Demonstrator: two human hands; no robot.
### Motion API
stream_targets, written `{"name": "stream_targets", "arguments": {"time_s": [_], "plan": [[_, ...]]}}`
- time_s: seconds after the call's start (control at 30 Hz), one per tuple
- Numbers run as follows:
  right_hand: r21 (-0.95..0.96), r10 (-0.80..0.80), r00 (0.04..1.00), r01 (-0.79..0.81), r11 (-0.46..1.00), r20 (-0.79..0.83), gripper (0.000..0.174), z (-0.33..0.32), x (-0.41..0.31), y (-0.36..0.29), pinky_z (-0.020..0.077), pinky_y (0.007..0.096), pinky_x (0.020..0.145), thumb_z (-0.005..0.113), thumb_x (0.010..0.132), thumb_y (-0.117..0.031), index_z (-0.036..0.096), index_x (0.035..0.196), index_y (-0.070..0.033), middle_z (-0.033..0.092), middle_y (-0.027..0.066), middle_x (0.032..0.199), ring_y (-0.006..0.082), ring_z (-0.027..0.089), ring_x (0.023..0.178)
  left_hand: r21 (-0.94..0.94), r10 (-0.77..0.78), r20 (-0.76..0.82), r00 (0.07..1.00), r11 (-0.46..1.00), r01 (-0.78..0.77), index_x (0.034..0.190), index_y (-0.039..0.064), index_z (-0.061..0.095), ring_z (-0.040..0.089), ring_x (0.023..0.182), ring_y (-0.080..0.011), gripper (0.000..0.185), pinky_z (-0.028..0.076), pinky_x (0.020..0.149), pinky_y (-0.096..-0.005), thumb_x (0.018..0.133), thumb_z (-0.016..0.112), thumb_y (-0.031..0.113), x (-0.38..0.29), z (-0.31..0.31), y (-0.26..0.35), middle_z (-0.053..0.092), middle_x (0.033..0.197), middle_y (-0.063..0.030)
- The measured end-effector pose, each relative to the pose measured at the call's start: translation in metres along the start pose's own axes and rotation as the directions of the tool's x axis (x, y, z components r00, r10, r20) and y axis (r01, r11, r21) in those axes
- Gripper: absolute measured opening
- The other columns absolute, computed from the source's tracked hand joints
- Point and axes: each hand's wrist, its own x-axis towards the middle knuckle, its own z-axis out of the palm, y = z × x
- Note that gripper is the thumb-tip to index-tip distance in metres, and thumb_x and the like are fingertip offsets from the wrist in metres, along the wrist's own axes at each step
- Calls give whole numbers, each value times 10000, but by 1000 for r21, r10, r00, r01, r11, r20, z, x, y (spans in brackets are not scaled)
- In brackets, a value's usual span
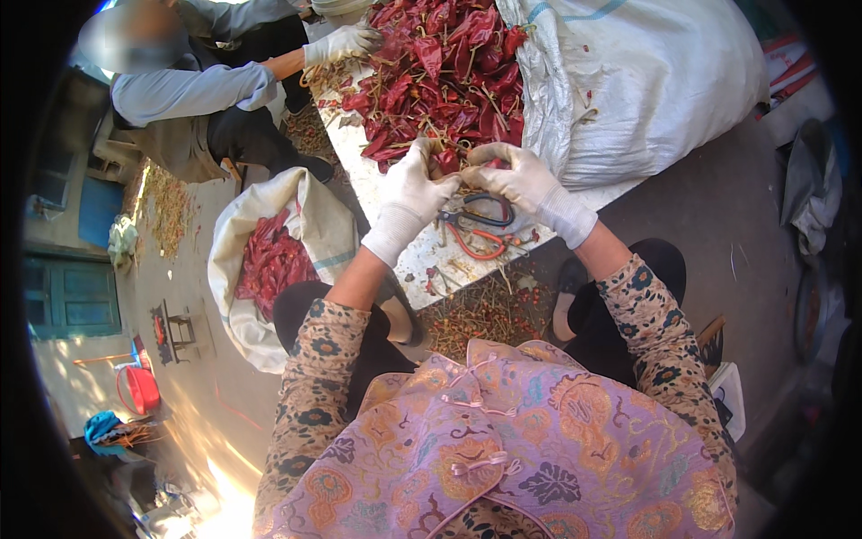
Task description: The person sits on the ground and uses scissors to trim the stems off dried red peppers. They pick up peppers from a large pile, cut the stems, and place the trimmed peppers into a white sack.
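Note:
My left hand (412, 197), in a white knit glove, pinches a dried red chili pepper (446, 162) over the near edge of a white board (397, 236). Fingertip to fingertip with it, my right hand (522, 183) wears a matching glove and is curled with a bit of red pepper showing inside its fingers. Just beyond both hands rises a big heap of dried red chili peppers (458, 74) with stems. Below the fingers, hand shears (478, 226) with a dark and an orange loop handle lie among stem scraps.
A gloved person (195, 94) sits at the upper left, one hand at the heap. A large white woven sack (646, 87) lies on the board's right side. At left stands an open sack (232, 323) holding red peppers. Stem scraps (485, 313) cover the ground between my feet.

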Motion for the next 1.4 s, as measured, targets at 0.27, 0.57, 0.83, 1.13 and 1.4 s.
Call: {"name": "stream_targets", "arguments": {"time_s": [0.27,0.57,0.83,1.13,1.4], "plan": [[109,-65,997,69,992,-37,497,7,3,4,541,307,939,721,961,-240,591,1318,79,714,118,1124,151,655,1066,-343,80,125,989,939,-32,1420,-12,497,625,913,-110,586,535,855,-246,874,708,23,-11,2,18,631,1049,-55],[484,-92,970,-30,874,226,421,9,-9,-2,522,283,910,687,948,-124,578,1315,53,685,42,1093,130,645,985,-772,175,65,982,633,-61,1347,-49,568,616,1142,-159,449,475,1026,-307,1031,643,261,-10,-6,10,652,1216,-86],[-222,-420,844,503,835,334,312,14,-4,2,557,425,834,615,894,-294,765,1040,-62,700,137,967,307,706,902,-901,155,54,987,434,-19,1261,-10,586,614,953,-158,311,537,904,-323,1014,603,178,-5,12,-3,613,1054,-61],[-200,-215,970,235,951,114,304,-12,-25,-28,578,341,900,629,888,-154,720,1168,-78,738,100,1027,186,720,956,274,75,374,925,943,-188,1054,43,731,692,844,-270,370,542,738,-394,987,677,403,1,3,-7,721,1033,-143],[517,-209,974,225,826,-89,453,-27,-13,-18,585,306,928,524,883,65,611,1326,23,695,117,1207,188,710,1022,439,193,-142,971,891,-113,1218,136,657,715,955,-359,384,570,835,-464,888,761,301,41,23,-17,700,1127,-148]]}}
